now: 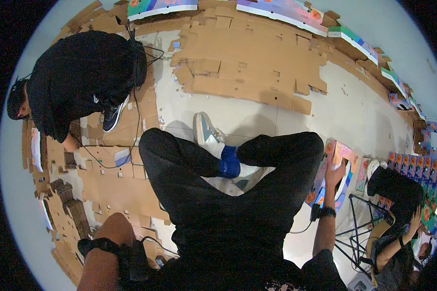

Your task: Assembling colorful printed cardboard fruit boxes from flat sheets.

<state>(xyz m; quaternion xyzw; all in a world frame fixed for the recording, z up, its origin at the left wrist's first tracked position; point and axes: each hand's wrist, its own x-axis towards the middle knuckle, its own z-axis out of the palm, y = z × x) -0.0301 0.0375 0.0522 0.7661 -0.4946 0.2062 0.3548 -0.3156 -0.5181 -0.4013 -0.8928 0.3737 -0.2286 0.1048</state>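
In the head view, one person sits on the pale floor (383, 121) with two legs crossed, two blue socks (229, 154) showing, and one grey-blue and white shoe (206, 130) plain to see. Over by the right knee, the right hand (336, 173) lies on one printed box (344, 150), which sits on the floor with a dark gap in its side. The fingers curl at the edge of that gap; whether they pinch the card or just rest on it, I can't tell. A single black band (327, 212) circles that wrist. The left hand is out of sight, so its grip I can't tell either.

I count two co-workers: one bent over at the left in black (82, 80), one at the lower right (398, 262) beside a black folding frame (357, 228). One broad spread of flattened cardboard (257, 58) lies ahead, and at least four printed cartons (286, 14) line the far edge. At least five more upright cartons (412, 167) stand in a row at the right. Their printing shows orange rounds on blue, purple and green; the lettering is too small to read.
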